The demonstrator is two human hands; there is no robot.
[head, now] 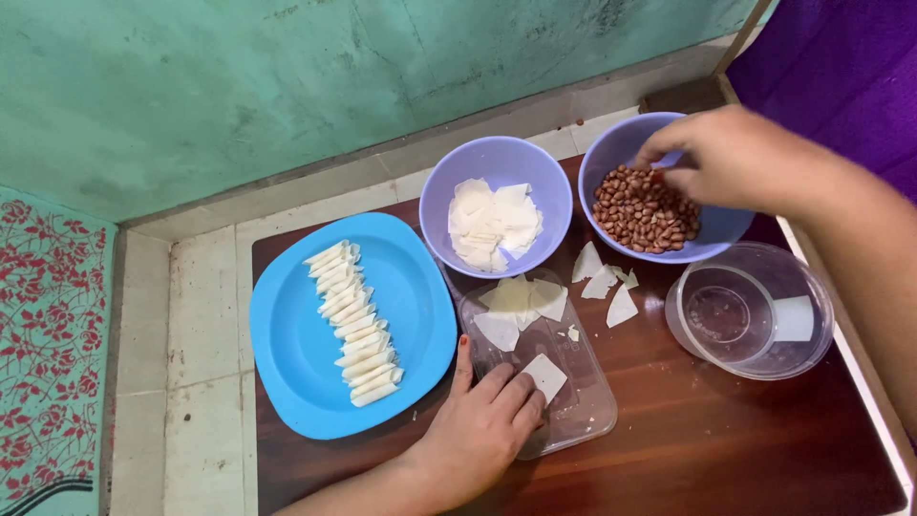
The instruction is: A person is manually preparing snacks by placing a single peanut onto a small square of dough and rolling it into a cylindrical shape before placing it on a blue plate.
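My right hand [726,153] reaches into a lavender bowl [611,153] of brown peanuts [645,212], its fingertips pinched together at the bowl's far side; whether a peanut is between them I cannot tell. My left hand [482,425] rests on a clear flat lid [578,406], fingers pressing down a small white wrapper square [544,375]. More white wrapper pieces [521,298] lie on the lid's far end. A second lavender bowl [497,162] holds a pile of white wrapper pieces [492,225]. A blue plate [296,354] at left carries a row of several rolled white wrappers [351,322].
A clear round container [750,311] stands at right on the dark wooden board [726,440]. A few loose wrapper scraps [607,287] lie between the bowls and the container. A green wall [287,76] rises behind; tiled floor and a red patterned mat [48,354] lie at left.
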